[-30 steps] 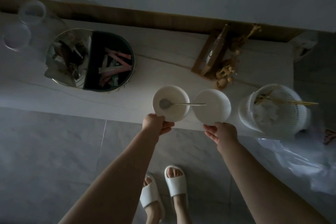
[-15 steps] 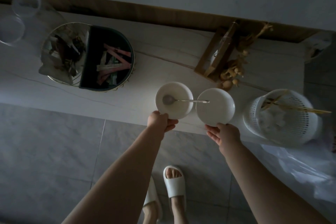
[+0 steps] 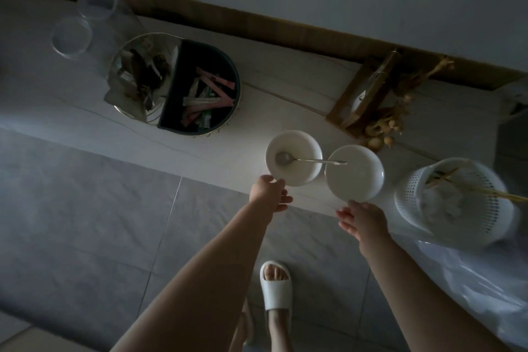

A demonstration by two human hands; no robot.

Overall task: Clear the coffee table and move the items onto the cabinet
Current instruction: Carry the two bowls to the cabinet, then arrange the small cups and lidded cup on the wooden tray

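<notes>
We see the left hand point(image 3: 268, 193) gripping the near rim of a white bowl point(image 3: 294, 158) with a spoon point(image 3: 307, 159) in it, while the right hand point(image 3: 361, 218) holds a white plate point(image 3: 354, 173) beside it over the pale cabinet top point(image 3: 85, 117).

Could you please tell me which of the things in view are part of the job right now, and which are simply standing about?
In hand:
- bowl with spoon, held at its rim by the left hand
- plate, held at its edge by the right hand

Standing about:
- round divided tray of sachets
- two clear cups
- white perforated basket
- wooden stand with dried flowers
</notes>
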